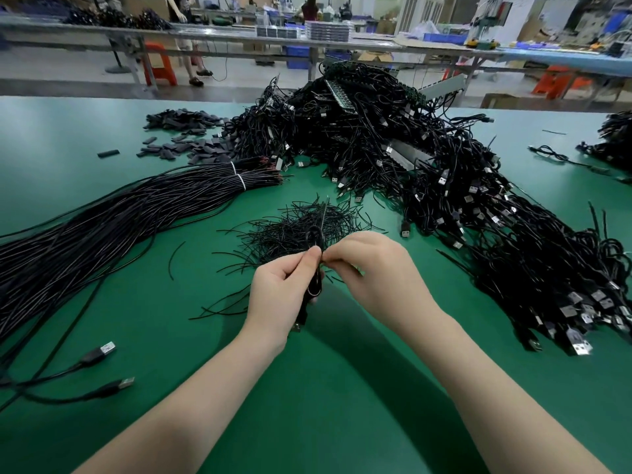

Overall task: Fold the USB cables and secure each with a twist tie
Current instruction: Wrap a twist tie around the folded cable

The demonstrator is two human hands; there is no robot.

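Both hands (319, 265) pinch folded cable (314, 268) over open green mat (342, 388).

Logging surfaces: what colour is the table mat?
Green; the mat shows in the head view.

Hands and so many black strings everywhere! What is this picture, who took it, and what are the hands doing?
A camera worn on a person's head took it, so you look down at their own arms. There is no machine here. The left hand grips a folded black USB cable, and the right hand pinches something thin at the cable's top, probably a twist tie. They work over a green table. Just beyond the hands lies a heap of thin twist ties. A big pile of USB cables fills the right side, and long tied bundles of black wire stretch out on the left.
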